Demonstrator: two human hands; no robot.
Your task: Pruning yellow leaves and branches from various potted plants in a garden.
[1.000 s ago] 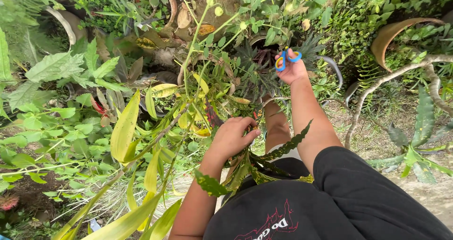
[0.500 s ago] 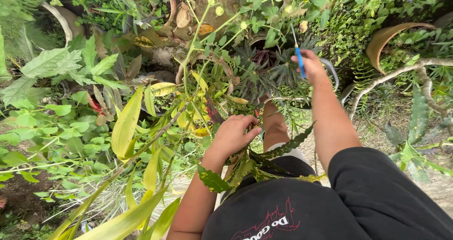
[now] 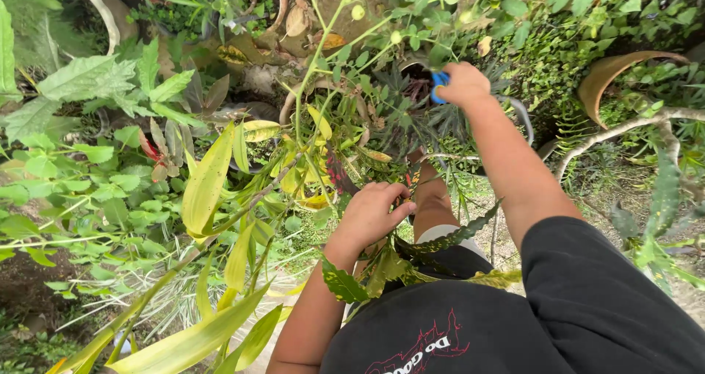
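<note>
Green-yellow leaves [image 3: 209,179] fill frame left; left hand [image 3: 369,214] stays curled, pinching croton stems [image 3: 411,253] at centre. Right hand [image 3: 463,85], fist now closed over blue scissors [image 3: 438,80], has turned w/ blades down into spiky plant [image 3: 411,102].

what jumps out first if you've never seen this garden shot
The right hand reaches out at top centre, gripping blue-handled scissors over a spiky dark-leaved potted plant. Lower down, the left hand clutches mottled green-and-yellow leaves, with long yellow-green blade leaves arching at left.
</note>
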